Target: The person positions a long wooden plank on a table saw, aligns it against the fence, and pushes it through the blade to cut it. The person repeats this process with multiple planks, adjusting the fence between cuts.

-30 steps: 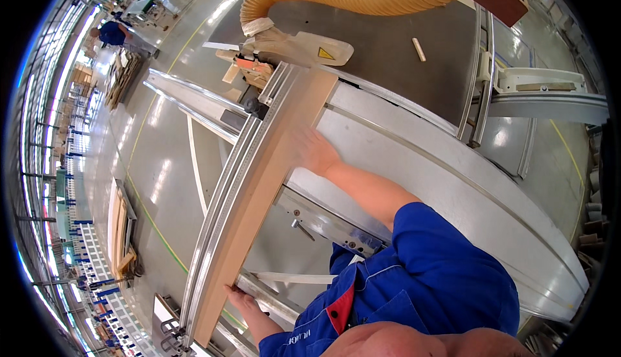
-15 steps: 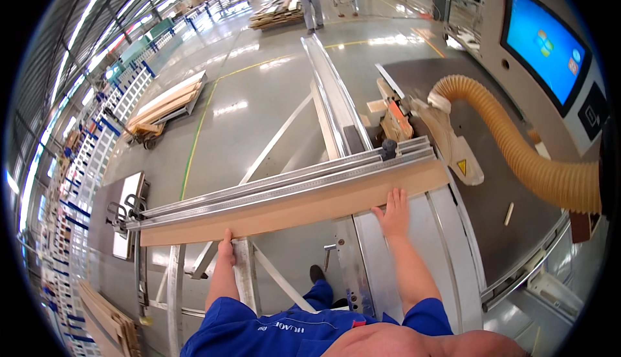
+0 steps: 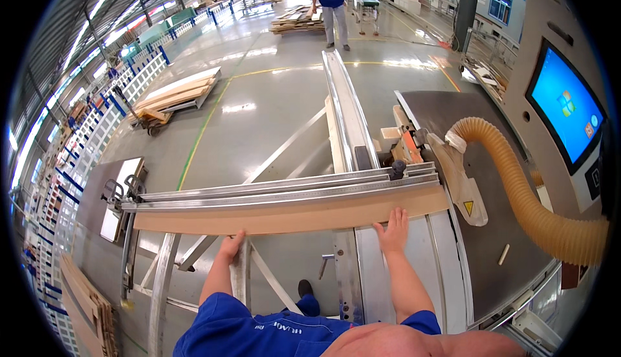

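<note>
A long, narrow light-brown board (image 3: pixel 307 215) lies against the aluminium fence (image 3: pixel 284 192) of a panel saw, across its sliding table (image 3: pixel 375 266) and support frame. My left hand (image 3: pixel 230 247) grips the board's near edge left of the sliding table, its fingers partly hidden. My right hand (image 3: pixel 394 234) is open, fingers spread, pressed at the near edge by the board's right part. The saw's plastic blade guard (image 3: pixel 462 192) stands just beyond the board's right end, joined to a yellow corrugated hose (image 3: pixel 517 182).
A control screen (image 3: pixel 563 105) hangs at the right above the dark machine top (image 3: pixel 491 292). A co-worker (image 3: pixel 328 1) stands ahead beside stacked offcuts (image 3: pixel 294 21). A pallet truck with boards (image 3: pixel 171 98) is at the back left. More panels (image 3: pixel 84 299) lean at the lower left.
My view has swung up and levelled, showing more of the workshop. My hands remain at the board. The co-worker, earlier bent by the offcuts, now stands upright.
</note>
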A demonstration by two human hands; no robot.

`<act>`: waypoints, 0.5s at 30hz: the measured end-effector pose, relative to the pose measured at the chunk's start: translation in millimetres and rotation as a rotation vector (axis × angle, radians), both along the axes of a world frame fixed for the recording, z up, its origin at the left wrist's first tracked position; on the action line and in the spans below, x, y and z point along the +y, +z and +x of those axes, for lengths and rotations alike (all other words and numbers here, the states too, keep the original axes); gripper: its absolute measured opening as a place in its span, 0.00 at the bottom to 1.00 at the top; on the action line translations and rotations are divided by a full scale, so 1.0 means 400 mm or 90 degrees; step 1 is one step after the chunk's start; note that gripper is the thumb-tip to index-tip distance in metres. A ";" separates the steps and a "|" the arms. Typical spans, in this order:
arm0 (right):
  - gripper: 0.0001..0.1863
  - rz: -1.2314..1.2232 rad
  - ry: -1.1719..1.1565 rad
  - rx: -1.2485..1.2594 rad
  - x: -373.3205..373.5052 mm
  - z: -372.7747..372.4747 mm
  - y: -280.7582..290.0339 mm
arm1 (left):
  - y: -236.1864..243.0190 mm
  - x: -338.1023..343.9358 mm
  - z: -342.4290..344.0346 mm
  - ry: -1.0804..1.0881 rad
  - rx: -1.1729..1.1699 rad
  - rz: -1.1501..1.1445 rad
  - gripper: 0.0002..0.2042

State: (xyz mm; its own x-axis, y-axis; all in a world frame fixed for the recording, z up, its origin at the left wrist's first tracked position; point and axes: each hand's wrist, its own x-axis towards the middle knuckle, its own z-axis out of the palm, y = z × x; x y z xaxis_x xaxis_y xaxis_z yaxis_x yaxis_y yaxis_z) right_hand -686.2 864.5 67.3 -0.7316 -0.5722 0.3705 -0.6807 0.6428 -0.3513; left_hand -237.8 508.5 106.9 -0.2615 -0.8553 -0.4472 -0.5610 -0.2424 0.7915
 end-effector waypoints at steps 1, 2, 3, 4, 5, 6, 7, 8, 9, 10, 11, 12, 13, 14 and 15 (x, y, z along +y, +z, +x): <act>0.46 -0.002 -0.001 -0.005 -0.004 -0.001 0.003 | -0.002 -0.007 0.001 0.001 0.007 -0.002 0.45; 0.46 0.011 -0.012 -0.022 -0.010 -0.003 0.007 | -0.004 -0.014 0.000 -0.003 0.011 -0.008 0.45; 0.46 0.000 -0.002 -0.006 -0.020 -0.007 0.010 | -0.008 -0.026 -0.003 0.000 0.012 -0.009 0.46; 0.45 0.005 -0.003 -0.002 -0.028 -0.012 0.013 | -0.012 -0.039 -0.005 0.006 0.008 0.001 0.46; 0.45 0.032 -0.015 -0.015 -0.041 -0.018 0.015 | -0.015 -0.056 -0.007 0.002 0.013 -0.006 0.47; 0.45 0.007 -0.002 -0.001 -0.053 -0.027 0.018 | -0.020 -0.075 -0.015 0.002 0.014 -0.003 0.47; 0.45 0.002 0.001 -0.001 -0.066 -0.034 0.021 | -0.024 -0.094 -0.021 0.006 0.020 -0.004 0.48; 0.45 -0.008 0.005 0.008 -0.080 -0.044 0.022 | -0.029 -0.111 -0.028 0.002 0.005 -0.012 0.49; 0.45 0.007 0.004 -0.006 -0.090 -0.051 0.023 | -0.033 -0.125 -0.034 0.002 -0.003 -0.022 0.49; 0.45 0.017 0.002 -0.011 -0.102 -0.059 0.024 | -0.036 -0.140 -0.041 0.011 -0.021 -0.028 0.50; 0.46 0.035 -0.006 -0.018 -0.110 -0.066 0.025 | -0.039 -0.148 -0.047 0.002 -0.006 -0.034 0.50; 0.46 0.032 -0.001 -0.013 -0.121 -0.073 0.026 | -0.038 -0.159 -0.054 0.003 -0.001 -0.037 0.50; 0.46 0.036 -0.003 -0.009 -0.127 -0.079 0.027 | -0.038 -0.165 -0.060 0.011 -0.007 -0.035 0.50; 0.46 0.053 -0.013 -0.017 -0.135 -0.084 0.028 | -0.035 -0.171 -0.066 0.008 0.000 -0.035 0.50; 0.46 0.042 -0.006 -0.007 -0.143 -0.090 0.029 | -0.031 -0.177 -0.073 0.012 -0.005 -0.030 0.50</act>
State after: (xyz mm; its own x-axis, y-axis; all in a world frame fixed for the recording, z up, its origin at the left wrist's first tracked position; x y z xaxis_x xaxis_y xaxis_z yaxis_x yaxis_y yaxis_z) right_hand -722.3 807.2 79.0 -0.7407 -0.5885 0.3240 -0.6711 0.6712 -0.3150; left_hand -267.0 437.6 94.7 -0.2425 -0.8804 -0.4076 -0.5625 -0.2147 0.7984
